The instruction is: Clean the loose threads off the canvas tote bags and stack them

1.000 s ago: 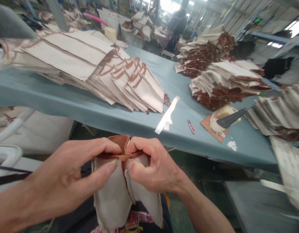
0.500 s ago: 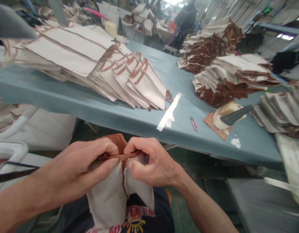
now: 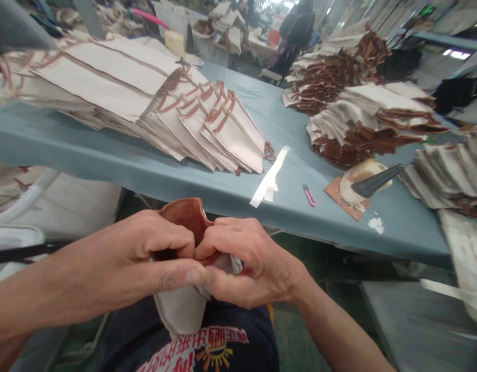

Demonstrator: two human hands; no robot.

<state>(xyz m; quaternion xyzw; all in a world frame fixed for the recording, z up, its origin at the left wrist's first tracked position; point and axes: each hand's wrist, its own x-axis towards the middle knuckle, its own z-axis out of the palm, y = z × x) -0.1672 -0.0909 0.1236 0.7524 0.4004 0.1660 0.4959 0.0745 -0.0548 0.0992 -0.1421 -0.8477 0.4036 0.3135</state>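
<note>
Left hand (image 3: 145, 253) and right hand (image 3: 249, 258) both pinch a brown-lined cream fabric pouch (image 3: 184, 310) above the lap (image 3: 246, 315), left thumb newly meeting the right, apparently securing its edge, with the blue table (image 3: 296, 160) and pink thread snips (image 3: 309, 195) farther right.

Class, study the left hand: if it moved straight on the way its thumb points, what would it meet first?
The right hand, most likely at once: the left hand's thumb tip seems to reach the right thumb at the cloth piece, though depth leaves contact uncertain.
</note>
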